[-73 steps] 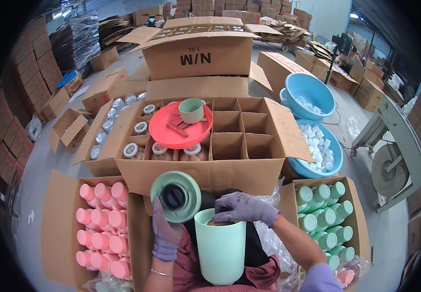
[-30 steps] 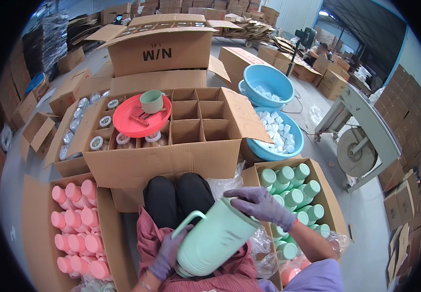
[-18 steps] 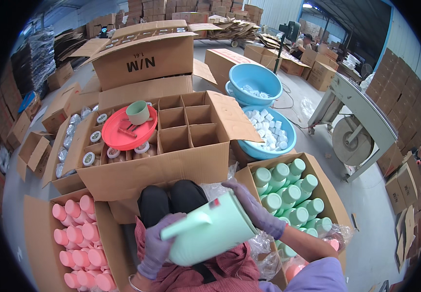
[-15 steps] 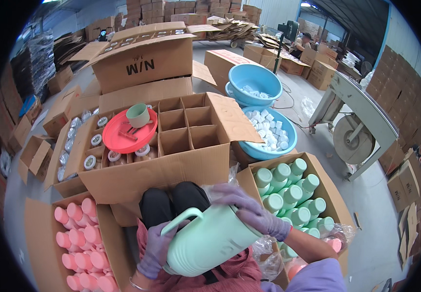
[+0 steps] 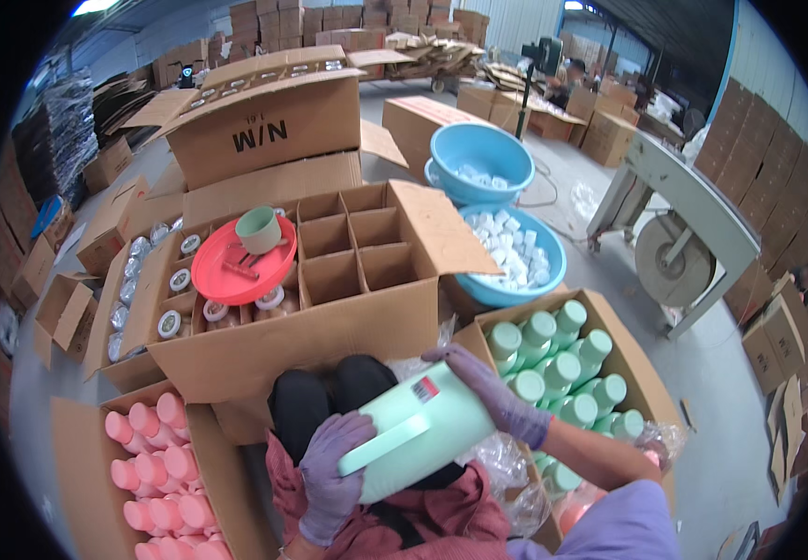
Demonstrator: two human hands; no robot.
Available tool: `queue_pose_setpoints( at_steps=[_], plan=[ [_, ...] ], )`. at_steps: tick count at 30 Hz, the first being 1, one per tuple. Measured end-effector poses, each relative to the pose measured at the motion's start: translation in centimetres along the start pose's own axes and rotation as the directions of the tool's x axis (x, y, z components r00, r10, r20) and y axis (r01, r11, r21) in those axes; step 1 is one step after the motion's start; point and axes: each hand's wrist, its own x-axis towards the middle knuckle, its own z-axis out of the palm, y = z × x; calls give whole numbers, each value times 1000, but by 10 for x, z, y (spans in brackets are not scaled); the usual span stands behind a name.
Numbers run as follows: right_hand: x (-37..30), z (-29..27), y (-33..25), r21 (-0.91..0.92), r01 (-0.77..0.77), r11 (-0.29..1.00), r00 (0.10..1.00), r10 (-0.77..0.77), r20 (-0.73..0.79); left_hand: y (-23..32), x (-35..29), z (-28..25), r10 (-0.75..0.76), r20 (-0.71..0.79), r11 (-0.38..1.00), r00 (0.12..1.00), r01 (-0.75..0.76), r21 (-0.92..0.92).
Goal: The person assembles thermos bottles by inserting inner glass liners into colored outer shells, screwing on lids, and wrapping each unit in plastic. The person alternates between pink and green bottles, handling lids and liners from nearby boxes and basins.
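A mint-green thermos jug (image 5: 441, 429) with a loop handle and a small red-and-dark label lies tilted across my lap. My left hand (image 5: 334, 471), in a thin purple glove, is closed on its lower end beside the handle. In a matching glove, my right hand (image 5: 492, 397) wraps around the other end, its fingers over the rim. Just right of that hand, an open carton (image 5: 600, 308) holds several mint-green bottle-shaped pieces (image 5: 562, 369) with rounded tops. Whatever is inside the jug is hidden.
Ahead stands a divided carton (image 5: 282, 341) bearing a red tray (image 5: 236, 289) with a green cup (image 5: 259, 231). Pink bottle-shaped pieces (image 5: 166, 467) fill a carton at left. Blue basins (image 5: 483, 159) hold white caps (image 5: 511, 252). A wheeled metal machine (image 5: 693, 215) stands at right.
The jug has turned about its length, so its handle faces up and a label shows. My left hand has shifted right and up along it; my right hand has moved slightly.
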Motion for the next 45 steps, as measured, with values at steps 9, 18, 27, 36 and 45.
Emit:
queue_pose_setpoints(
  at_steps=[9, 18, 27, 36, 45],
  plan=[
    [-10, 22, -31, -361, 585, 726, 803, -458, 380, -54, -40, 8, -311, 26, 950, 950, 312, -31],
    [-20, 37, -90, -548, 815, 191, 579, -322, 749, -46, 9, -30, -250, 634, 935, 731, 352, -37],
    [-9, 10, -20, -266, 453, 851, 810, -269, 521, 27, -28, -58, -523, 566, 848, 637, 457, 268],
    [147, -212, 215, -682, -503, 531, 858, 208, -470, -44, -104, -125, -854, 125, 349, 505, 733, -585],
    [195, -346, 424, -269, -483, 833, 697, 179, -695, -54, -71, -47, -960, -86, 227, 268, 561, -796]
  ],
)
